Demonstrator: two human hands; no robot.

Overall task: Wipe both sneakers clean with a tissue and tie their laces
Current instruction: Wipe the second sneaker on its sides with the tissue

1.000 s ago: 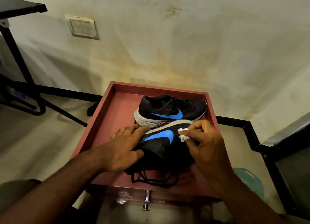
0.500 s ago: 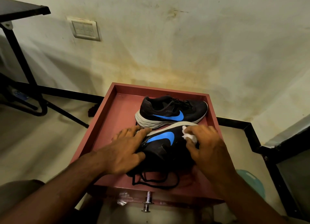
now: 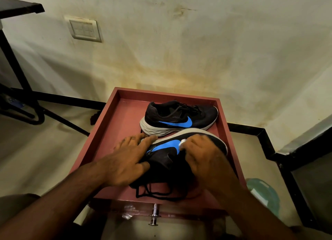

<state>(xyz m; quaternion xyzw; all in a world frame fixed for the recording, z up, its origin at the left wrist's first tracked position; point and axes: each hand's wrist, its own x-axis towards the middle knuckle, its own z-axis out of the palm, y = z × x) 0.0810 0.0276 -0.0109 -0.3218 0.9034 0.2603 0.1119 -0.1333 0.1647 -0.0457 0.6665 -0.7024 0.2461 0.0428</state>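
While tipped onto its side in the near half of the red square tray (image 3: pixel 115 114), the near black mesh sneaker with the blue swoosh (image 3: pixel 167 159) shows its flank upward, which looks meant to give the wiping hand a flat face to work on. Left hand (image 3: pixel 125 160): fingers spread and laid flat over the heel end, thumb along the collar, pressing down, probably to stop any sliding under the rubbing. Right hand (image 3: pixel 203 155): fingers curled, pinching a small wad of white tissue (image 3: pixel 182 142) against the side panel just at the swoosh tip; most of the wad hidden under the fingers. Loose black laces (image 3: pixel 158 193) trailing untied toward the near rim, so tying not yet done here. Farther back, touching or nearly touching the pale sole, a second matching black sneaker (image 3: pixel 179 115), upright on its white sole, toe to the right; whether its laces are knotted cannot be told. Crowded fit between the two, so little room for strokes along the sole edge. Beyond: stained cream wall with a switch plate (image 3: pixel 84 29), black metal frame legs (image 3: pixel 18 63) at left, a pale green plastic object (image 3: pixel 264 193) low at right, a chrome knob (image 3: pixel 154 217) under the tray's front.
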